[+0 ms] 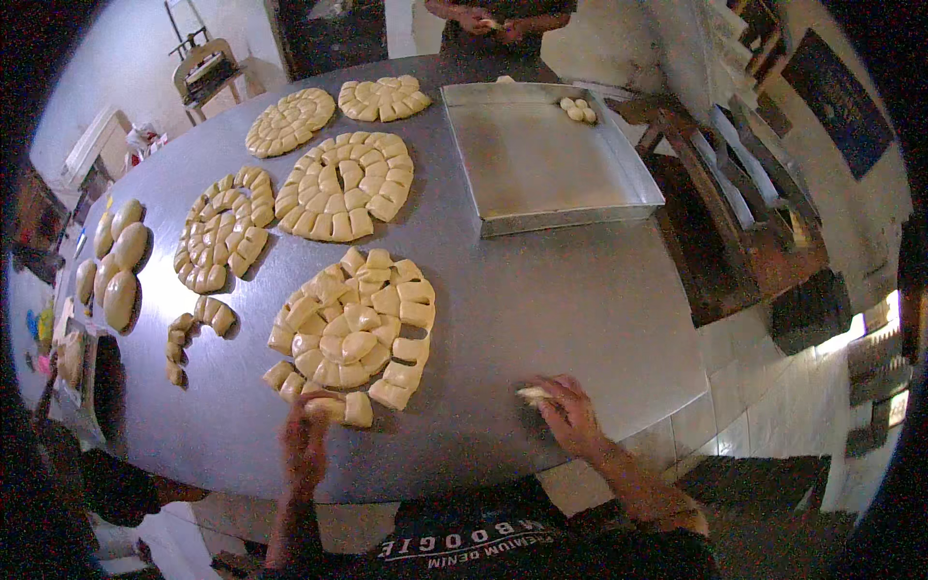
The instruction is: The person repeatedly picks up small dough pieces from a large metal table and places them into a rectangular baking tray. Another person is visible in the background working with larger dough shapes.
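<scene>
A coil of pale dough cut into short pieces [355, 330] lies before me on a metal table [565, 312]. At its near edge, the fingers of my left hand [306, 438] close on a dough piece [326, 408]; blur hides some of the grip. My right hand [569, 413] is farther right, low over the tabletop, with its fingers curled around a small lump of dough [533, 394]. That lump is partly covered by the fingers. A short curved row of cut dough [214, 315] rests left of the coil.
A large metal tray [544, 167] holds several small dough balls [578, 110] in its far right corner. More cut coils [346, 185] and several smooth dough loaves [122, 290] occupy the table's left half. Across the table stands another person [500, 29], hands together. Wooden racking [714, 239] stands right.
</scene>
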Motion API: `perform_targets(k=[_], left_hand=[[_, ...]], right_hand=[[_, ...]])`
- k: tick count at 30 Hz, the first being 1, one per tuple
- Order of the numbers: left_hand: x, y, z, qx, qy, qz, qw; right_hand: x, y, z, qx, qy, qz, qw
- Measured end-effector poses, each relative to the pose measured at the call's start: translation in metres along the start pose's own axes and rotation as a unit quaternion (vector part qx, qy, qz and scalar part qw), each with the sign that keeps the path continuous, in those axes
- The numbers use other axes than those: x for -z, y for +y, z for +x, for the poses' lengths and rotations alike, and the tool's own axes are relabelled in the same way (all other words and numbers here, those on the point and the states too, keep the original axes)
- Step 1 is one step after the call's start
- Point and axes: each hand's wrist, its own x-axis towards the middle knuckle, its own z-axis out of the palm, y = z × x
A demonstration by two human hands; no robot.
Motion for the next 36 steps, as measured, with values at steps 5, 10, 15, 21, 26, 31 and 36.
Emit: perform_targets(k=[5,10,15,21,26,31,36], left_hand=[[-0.009,0.004,0.008,0.008,-0.006,-0.17,0.985],[0.003,-0.02,0.004,0.07,0.03,-0.099,0.992],[0.028,-0.011,-0.004,0.079,0.043,-0.167,0.982],[-0.015,0.001,0.005,0.099,-0.086,-0.193,0.972],[-0.03,0.015,0.024,0.054,-0.031,-0.162,0.985],[-0.067,0.013,0.034,0.034,-0.049,-0.083,0.995],[-0.076,0.023,0.046,0.055,-0.074,-0.002,0.996]], right_hand=[[-0.012,0.054,0.1,0.037,0.231,-0.396,0.888],[-0.083,0.03,0.087,0.024,0.053,-0.27,0.961],[0.017,0.086,0.116,0.041,0.269,-0.318,0.908],[-0.041,0.038,0.109,0.141,0.114,-0.166,0.969],[0.035,0.104,0.121,-0.001,0.283,-0.193,0.94],[0.002,0.08,0.107,0.113,0.192,-0.193,0.955],[0.06,0.123,0.123,-0.033,0.252,-0.236,0.938]])
